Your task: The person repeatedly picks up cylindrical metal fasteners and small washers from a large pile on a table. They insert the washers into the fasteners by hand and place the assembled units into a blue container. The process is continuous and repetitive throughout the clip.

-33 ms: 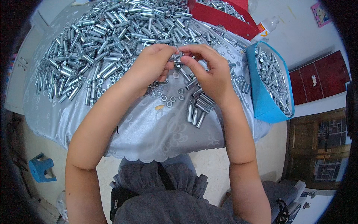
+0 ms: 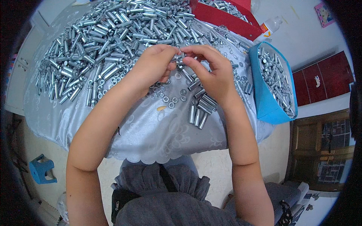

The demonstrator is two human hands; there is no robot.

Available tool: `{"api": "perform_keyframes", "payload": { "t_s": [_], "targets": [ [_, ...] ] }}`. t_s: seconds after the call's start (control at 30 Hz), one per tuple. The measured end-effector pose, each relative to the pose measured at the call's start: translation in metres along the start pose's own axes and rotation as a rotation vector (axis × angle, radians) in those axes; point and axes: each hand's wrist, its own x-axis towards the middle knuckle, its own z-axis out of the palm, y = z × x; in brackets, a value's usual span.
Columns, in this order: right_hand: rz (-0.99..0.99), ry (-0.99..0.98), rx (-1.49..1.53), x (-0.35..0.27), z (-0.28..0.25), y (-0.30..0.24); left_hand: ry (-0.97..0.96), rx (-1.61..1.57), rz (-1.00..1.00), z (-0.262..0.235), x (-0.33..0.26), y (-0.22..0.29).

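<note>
Over the near middle of the table, my left hand [image 2: 155, 62] is closed around a silver expansion bolt [image 2: 178, 58], most of it hidden by the fingers. My right hand [image 2: 214, 69] pinches a small hex nut [image 2: 183, 55] at the bolt's end between thumb and forefinger. Below the hands, loose nuts [image 2: 166, 99] are scattered on the shiny cloth. Several metal sleeves [image 2: 198, 116] lie in a cluster under my right wrist. Beyond and to the left spreads a large heap of silver expansion bolts [image 2: 109, 34].
A blue fabric bin [image 2: 269, 109] full of bolts stands at the right edge of the table. Behind it are a red box [image 2: 226, 23] with more bolts and a clear plastic bottle [image 2: 269, 28]. A blue stool [image 2: 42, 169] stands on the floor at left.
</note>
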Motion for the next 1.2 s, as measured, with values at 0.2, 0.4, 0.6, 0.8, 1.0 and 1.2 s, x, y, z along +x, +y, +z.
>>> {"api": "perform_keyframes", "payload": {
  "t_s": [0.2, 0.4, 0.6, 0.8, 1.0, 1.2],
  "targets": [
    [-0.009, -0.007, 0.0, 0.0, 0.001, 0.002, 0.0, 0.036, 0.0, -0.001, 0.003, -0.002],
    [0.172, -0.113, -0.166, -0.003, -0.009, -0.002, -0.011, 0.071, -0.011, 0.003, 0.002, -0.002],
    [0.023, -0.045, -0.056, 0.002, -0.011, -0.003, -0.033, 0.035, -0.021, 0.0, 0.003, -0.004],
    [0.022, -0.099, -0.101, 0.0, -0.011, 0.001, -0.013, 0.131, -0.014, 0.004, 0.002, -0.004],
    [0.057, -0.096, -0.121, 0.001, -0.012, -0.007, -0.056, 0.128, -0.004, 0.0, 0.003, -0.007],
    [0.056, -0.146, -0.101, -0.001, -0.017, -0.001, -0.037, 0.152, -0.005, 0.002, 0.0, -0.002]
  ]
}}
